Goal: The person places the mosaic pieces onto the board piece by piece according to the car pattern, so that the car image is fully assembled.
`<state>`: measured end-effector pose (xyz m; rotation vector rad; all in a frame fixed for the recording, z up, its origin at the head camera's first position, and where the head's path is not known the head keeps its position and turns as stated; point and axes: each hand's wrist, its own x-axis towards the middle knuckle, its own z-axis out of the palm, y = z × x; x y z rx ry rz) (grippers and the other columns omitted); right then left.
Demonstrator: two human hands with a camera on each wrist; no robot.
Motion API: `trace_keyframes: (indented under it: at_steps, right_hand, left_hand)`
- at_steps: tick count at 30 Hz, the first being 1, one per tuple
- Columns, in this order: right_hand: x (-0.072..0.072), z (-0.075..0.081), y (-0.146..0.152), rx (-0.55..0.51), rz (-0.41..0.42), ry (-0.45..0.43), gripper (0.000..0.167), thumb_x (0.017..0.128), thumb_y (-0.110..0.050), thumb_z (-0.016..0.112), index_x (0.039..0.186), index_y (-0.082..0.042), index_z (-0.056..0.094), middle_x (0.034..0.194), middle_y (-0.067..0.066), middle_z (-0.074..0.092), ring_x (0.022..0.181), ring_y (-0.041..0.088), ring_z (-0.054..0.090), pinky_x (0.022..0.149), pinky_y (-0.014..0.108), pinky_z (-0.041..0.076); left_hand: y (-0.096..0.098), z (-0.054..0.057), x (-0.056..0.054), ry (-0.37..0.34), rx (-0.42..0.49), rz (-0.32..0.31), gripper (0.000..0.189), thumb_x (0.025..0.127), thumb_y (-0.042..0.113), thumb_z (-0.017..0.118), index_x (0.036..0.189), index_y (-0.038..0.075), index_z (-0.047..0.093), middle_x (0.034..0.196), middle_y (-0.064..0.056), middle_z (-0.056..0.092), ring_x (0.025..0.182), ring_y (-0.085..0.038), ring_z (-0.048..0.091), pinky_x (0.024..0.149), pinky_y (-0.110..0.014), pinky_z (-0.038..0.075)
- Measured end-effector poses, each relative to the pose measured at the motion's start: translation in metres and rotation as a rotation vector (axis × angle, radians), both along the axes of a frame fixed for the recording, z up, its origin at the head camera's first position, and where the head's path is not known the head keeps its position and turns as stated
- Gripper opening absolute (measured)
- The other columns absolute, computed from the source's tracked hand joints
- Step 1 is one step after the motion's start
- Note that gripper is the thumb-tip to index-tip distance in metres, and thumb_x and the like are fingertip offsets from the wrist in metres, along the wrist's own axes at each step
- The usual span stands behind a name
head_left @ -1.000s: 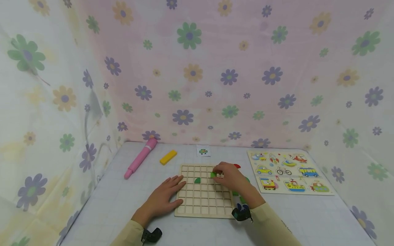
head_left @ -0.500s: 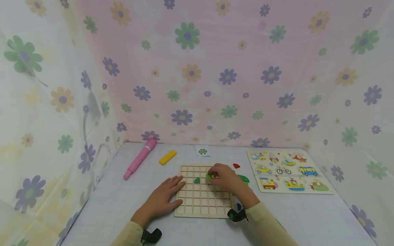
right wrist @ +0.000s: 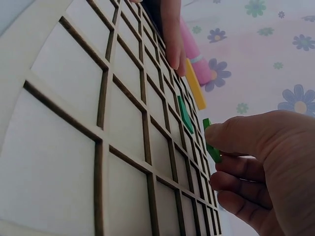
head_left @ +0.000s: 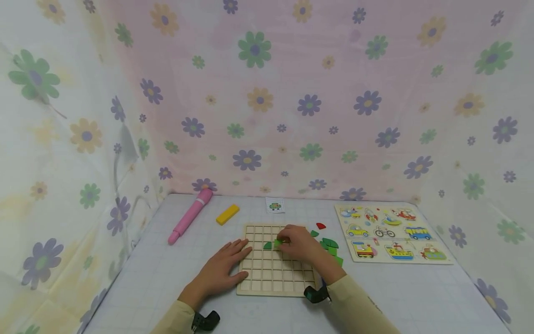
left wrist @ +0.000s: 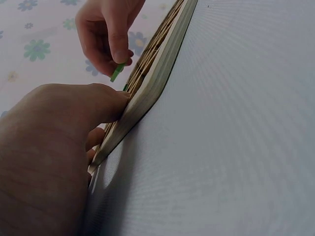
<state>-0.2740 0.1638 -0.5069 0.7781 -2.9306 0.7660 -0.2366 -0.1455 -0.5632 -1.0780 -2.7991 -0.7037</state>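
Observation:
A wooden grid board (head_left: pixel 267 293) lies on the table, divided into small square cells. A dark green quarter-round tile (head_left: pixel 267 246) sits in one of its upper cells. Between thumb and fingers, my right hand (head_left: pixel 298 243) pinches a bright green square tile (head_left: pixel 277 243), just right of the quarter-round one. In the right wrist view this held tile (right wrist: pixel 212 141) is tilted and above the grid. My left hand (head_left: pixel 223 266) lies with fingers spread at the board's left edge, its thumb touching the rim in the left wrist view.
Several green tiles (head_left: pixel 331 248) and a red tile (head_left: pixel 321 226) lie right of the board. Behind it are a small picture card (head_left: pixel 275 205) and a yellow block (head_left: pixel 227 214). A pink stick (head_left: pixel 190 215) lies left; a vehicle puzzle board (head_left: pixel 392 234) right.
My right hand has moved left over the grid with the green square tile, toward the quarter-round tile. Loose green tiles have come into view behind it. My left hand has stayed in place.

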Motion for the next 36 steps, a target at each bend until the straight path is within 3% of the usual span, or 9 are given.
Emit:
trace_keyframes:
  at_steps: [16,36]
  right_hand:
    - [-0.007,-0.016,-0.005,0.043,0.030,0.037,0.015,0.096,-0.019,0.085,0.109,-0.014,0.081,0.097,-0.007,0.067,0.083,0.010,0.057,0.077,0.031,0.056]
    - [-0.008,-0.016,-0.004,0.059,0.021,0.049,0.017,0.096,-0.018,0.084,0.112,-0.014,0.082,0.102,-0.006,0.069,0.084,0.009,0.058,0.079,0.032,0.056]
  left_hand:
    - [0.001,0.000,0.000,0.000,0.004,-0.003,0.071,0.105,0.052,0.063,0.164,0.015,0.050,0.174,-0.004,0.037,0.162,-0.027,0.029,0.130,-0.049,0.023]
    - [0.001,0.001,0.000,-0.008,-0.015,0.013,0.070,0.105,0.052,0.064,0.165,0.017,0.050,0.174,-0.002,0.037,0.162,-0.025,0.028,0.131,-0.047,0.022]
